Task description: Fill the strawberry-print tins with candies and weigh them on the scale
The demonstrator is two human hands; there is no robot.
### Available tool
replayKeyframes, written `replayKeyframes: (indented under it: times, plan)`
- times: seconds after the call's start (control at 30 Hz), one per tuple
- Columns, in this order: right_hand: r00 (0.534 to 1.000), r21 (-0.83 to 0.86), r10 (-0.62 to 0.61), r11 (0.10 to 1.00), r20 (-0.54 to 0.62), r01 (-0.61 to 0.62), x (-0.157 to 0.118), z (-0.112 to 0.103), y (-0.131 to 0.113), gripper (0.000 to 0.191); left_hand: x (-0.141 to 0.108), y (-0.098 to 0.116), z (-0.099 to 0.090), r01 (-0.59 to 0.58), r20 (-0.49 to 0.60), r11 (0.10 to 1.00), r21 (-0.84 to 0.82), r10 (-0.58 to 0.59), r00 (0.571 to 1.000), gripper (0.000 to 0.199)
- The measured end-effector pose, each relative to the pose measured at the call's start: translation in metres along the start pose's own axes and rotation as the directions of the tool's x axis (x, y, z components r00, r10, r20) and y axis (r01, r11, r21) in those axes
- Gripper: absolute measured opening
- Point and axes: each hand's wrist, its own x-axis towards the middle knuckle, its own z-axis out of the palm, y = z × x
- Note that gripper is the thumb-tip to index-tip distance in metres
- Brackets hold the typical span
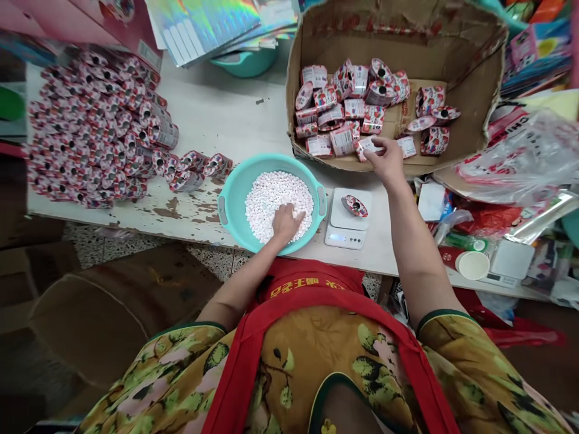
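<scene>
My left hand (286, 223) rests in the turquoise basin (233, 208), its fingertips dug into a heap of small white pellets (262, 208). The thumb stands apart from the curled fingers, so the hand looks open. Over the near edge of the cardboard box (456, 66), my right hand (385, 158) pinches a small red-and-white printed packet (365, 148). Several similar packets (341, 141) lie loosely in that box. Between my arms, a white digital scale (347, 226) carries one upright packet with a hole in its top (355, 206).
Packets stand densely grouped (90, 132) on the left of the worn white table (217, 108). Shiny holographic sheets (212, 27) overhang a second turquoise basin (246, 63). At right are plastic bags (534, 157), a paper cup (473, 265) and another scale (511, 259).
</scene>
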Motion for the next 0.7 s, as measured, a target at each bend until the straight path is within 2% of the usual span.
replayKeyframes:
  times: [0.13, 0.2, 0.23, 0.27, 0.33, 0.4, 0.47, 0.53, 0.6, 0.67, 0.7]
  plan:
    - [0.995, -0.139, 0.002, 0.99, 0.099, 0.012, 0.045, 0.023, -0.016, 0.061, 0.006, 0.006, 0.004, 0.011, -0.004, 0.996, -0.089, -0.012, 1.0, 0.03]
    - [0.979, -0.257, 0.04, 0.966, 0.198, 0.012, 0.066, 0.042, -0.026, 0.075, 0.012, 0.002, 0.002, 0.06, 0.022, 0.963, -0.261, -0.057, 0.998, 0.026]
    - [0.965, -0.326, 0.064, 0.945, 0.255, 0.024, 0.074, 0.052, -0.03, 0.08, 0.016, 0.0, -0.001, 0.106, 0.064, 0.915, -0.389, -0.087, 0.994, 0.027]
    - [0.948, -0.391, 0.085, 0.919, 0.306, 0.043, 0.08, 0.061, -0.032, 0.082, 0.019, -0.004, -0.003, 0.169, 0.128, 0.829, -0.533, -0.119, 0.985, 0.028]
    - [0.919, -0.478, 0.121, 0.875, 0.374, 0.08, 0.087, 0.075, -0.034, 0.076, 0.024, -0.011, -0.011, 0.314, 0.279, 0.52, -0.794, -0.147, 0.949, 0.035]
    - [0.916, -0.48, 0.126, 0.874, 0.38, 0.079, 0.085, 0.074, -0.032, 0.069, 0.029, -0.019, -0.018, 0.384, 0.363, 0.202, -0.901, -0.133, 0.922, 0.039]
    - [0.928, -0.438, 0.107, 0.897, 0.356, 0.065, 0.076, 0.058, -0.033, 0.065, 0.033, -0.026, -0.024, 0.408, 0.41, -0.04, -0.912, -0.126, 0.903, 0.036]
    - [0.958, -0.305, 0.03, 0.95, 0.286, 0.061, 0.055, 0.032, -0.04, 0.064, 0.036, -0.033, -0.028, 0.42, 0.447, -0.215, -0.882, -0.098, 0.889, 0.029]
    - [0.984, -0.046, -0.07, 0.996, 0.162, 0.078, 0.022, 0.006, -0.057, 0.064, 0.039, -0.037, -0.031, 0.417, 0.457, -0.354, -0.837, -0.035, 0.889, 0.026]
    - [0.991, 0.224, -0.088, 0.972, 0.099, 0.063, -0.021, -0.009, -0.081, 0.063, 0.042, -0.038, -0.033, 0.399, 0.437, -0.422, -0.814, 0.007, 0.899, 0.026]
    - [0.992, 0.324, -0.058, 0.946, 0.111, 0.019, -0.044, -0.011, -0.094, 0.062, 0.043, -0.037, -0.034, 0.396, 0.437, -0.449, -0.801, 0.014, 0.899, 0.028]
